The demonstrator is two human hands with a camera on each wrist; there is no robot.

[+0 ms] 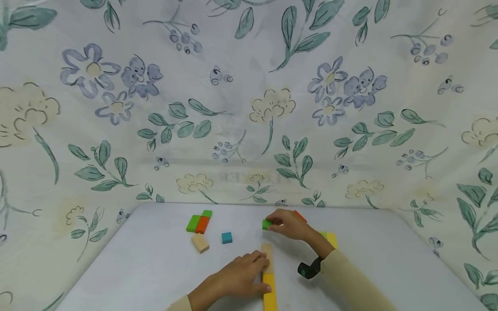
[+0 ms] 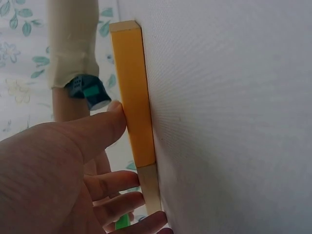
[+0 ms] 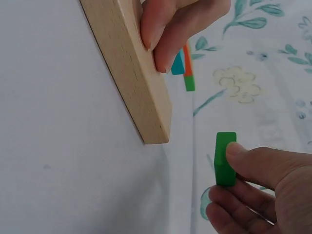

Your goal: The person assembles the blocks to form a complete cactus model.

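Observation:
A small green block (image 1: pixel 266 224) is pinched between the thumb and fingers of my right hand (image 1: pixel 289 225). In the right wrist view the green block (image 3: pixel 224 158) is held beyond the end of a plain wooden block (image 3: pixel 129 73). My left hand (image 1: pixel 242 275) rests against two long blocks lying end to end in a line on the table. Its thumb touches the yellow-orange block (image 2: pixel 132 97), and its fingers lie on the plain wooden block (image 1: pixel 268 264) at the far end.
Left of the line lie a blue block (image 1: pixel 227 237), a loose wooden block (image 1: pixel 200 243) and an orange block (image 1: pixel 202 224) beside green ones (image 1: pixel 193 223). A red block (image 1: pixel 300 216) and a yellow block (image 1: pixel 332 239) are partly hidden behind the right arm. A floral cloth (image 1: pixel 241 129) hangs behind the white table (image 1: pixel 148 259).

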